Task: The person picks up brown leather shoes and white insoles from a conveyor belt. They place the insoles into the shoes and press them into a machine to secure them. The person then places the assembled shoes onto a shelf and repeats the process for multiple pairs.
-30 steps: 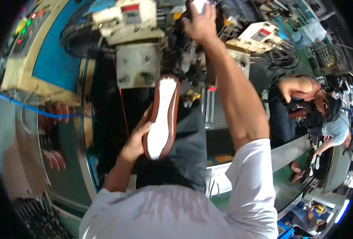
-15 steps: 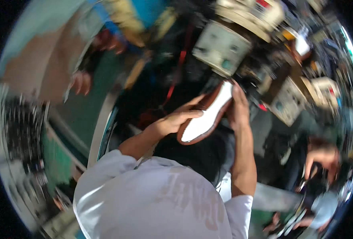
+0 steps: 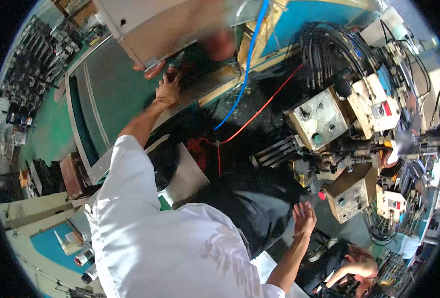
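Note:
My left hand (image 3: 167, 92) reaches far left over a green conveyor belt (image 3: 115, 82). Its fingers close round the near end of a brown shoe (image 3: 172, 72); the rest of that shoe is dark and partly hidden. Beside it, rounded brown shapes (image 3: 154, 70), apparently shoe toes, show under the lower edge of a metal hood (image 3: 155, 37). My right hand (image 3: 304, 217) hangs by my dark-clad leg with nothing in it, its fingers loosely bent and apart. A red button on a control box (image 3: 346, 201) is close to its right.
Blue hose (image 3: 247, 69) and red hose (image 3: 259, 111) cross in front of me. Machines with control boxes (image 3: 319, 119) and bundled black hoses (image 3: 324, 52) stand at the right. A person (image 3: 354, 268) bends at lower right. Beyond the belt is another person, blurred (image 3: 217, 43).
Both hands held a brown shoe with a white sole before me. My right hand has let go and dropped beside my leg; my left has swung out to the belt. The view has turned left.

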The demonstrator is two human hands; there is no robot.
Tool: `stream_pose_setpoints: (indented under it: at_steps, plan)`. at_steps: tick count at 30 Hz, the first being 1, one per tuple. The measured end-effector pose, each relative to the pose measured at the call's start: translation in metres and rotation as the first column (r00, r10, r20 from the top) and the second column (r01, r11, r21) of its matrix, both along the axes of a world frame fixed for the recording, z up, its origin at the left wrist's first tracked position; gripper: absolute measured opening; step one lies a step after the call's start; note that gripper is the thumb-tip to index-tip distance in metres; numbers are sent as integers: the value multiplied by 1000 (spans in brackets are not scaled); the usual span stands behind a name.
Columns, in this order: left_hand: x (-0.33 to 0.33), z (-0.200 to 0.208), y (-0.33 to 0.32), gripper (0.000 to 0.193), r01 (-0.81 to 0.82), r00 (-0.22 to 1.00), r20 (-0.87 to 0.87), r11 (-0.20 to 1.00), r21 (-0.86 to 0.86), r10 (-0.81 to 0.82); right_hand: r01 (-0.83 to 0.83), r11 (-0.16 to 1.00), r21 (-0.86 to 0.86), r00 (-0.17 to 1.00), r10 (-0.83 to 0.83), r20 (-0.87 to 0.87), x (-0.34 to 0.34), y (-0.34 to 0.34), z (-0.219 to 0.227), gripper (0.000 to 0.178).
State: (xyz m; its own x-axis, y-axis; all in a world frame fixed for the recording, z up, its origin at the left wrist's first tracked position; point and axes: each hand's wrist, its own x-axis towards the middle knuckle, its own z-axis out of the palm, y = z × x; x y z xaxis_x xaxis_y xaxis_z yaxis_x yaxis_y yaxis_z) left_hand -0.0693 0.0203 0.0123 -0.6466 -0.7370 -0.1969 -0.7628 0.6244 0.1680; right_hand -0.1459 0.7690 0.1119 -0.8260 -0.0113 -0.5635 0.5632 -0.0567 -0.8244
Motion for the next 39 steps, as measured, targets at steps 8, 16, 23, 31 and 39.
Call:
stream_pose_setpoints:
  at_steps: [8,16,23,31,39]
  plan:
    - [22,-33,-52,77,82,995,82,948,-307,-59,-14,996,92,998,9,54,-4,-12,10,55]
    - [71,-149,-205,65,80,965,-219,960,-269,-142,-33,971,238,999,26,33,-6,-1,27,48]
    - [32,-108,-224,62,53,996,-58,975,-215,-66,184,936,299,981,-194,6,101,116,36,35]
    - [-15,-142,-231,59,266,957,-56,938,-222,-284,544,728,418,760,-639,123,298,230,-8,40]
    - [-91,-78,-178,57,445,895,123,840,-309,-429,798,309,517,146,-932,332,540,109,-164,26]
